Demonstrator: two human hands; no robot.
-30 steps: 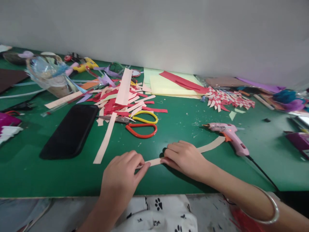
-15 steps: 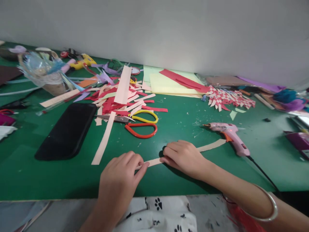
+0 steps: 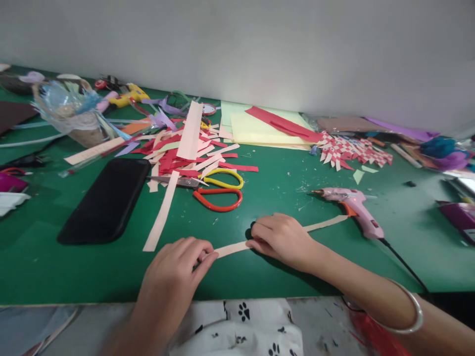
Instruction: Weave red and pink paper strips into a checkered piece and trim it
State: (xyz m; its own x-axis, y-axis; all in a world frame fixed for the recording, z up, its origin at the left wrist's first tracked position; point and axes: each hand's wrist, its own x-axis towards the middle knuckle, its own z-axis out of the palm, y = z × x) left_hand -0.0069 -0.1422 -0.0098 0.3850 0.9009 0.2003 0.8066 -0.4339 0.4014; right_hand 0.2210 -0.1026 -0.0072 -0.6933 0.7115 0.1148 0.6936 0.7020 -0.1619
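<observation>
A long pale paper strip (image 3: 233, 249) lies across the front of the green table (image 3: 237, 284). My left hand (image 3: 178, 264) pinches its left end between thumb and fingers. Farther along, my right hand (image 3: 280, 240) is closed on the strip, thumb and fingertips against it. The strip comes out beyond the right hand and reaches the orange trigger of a pink glue gun (image 3: 358, 210). Scissors (image 3: 218, 190) with one yellow and one red handle lie behind the hands, and another pale strip (image 3: 161, 212) rests behind my left hand.
A black phone (image 3: 106, 200) lies at the left. Red and pale strips (image 3: 174, 153) are heaped behind the scissors. Yellow and green sheets (image 3: 267, 131) and red-white checkered woven pieces (image 3: 347, 148) sit near the wall. A decorated basket (image 3: 83, 133) stands at the back left.
My left hand has moved left along the strip, so a longer stretch shows between the hands. My right hand has stayed almost in place.
</observation>
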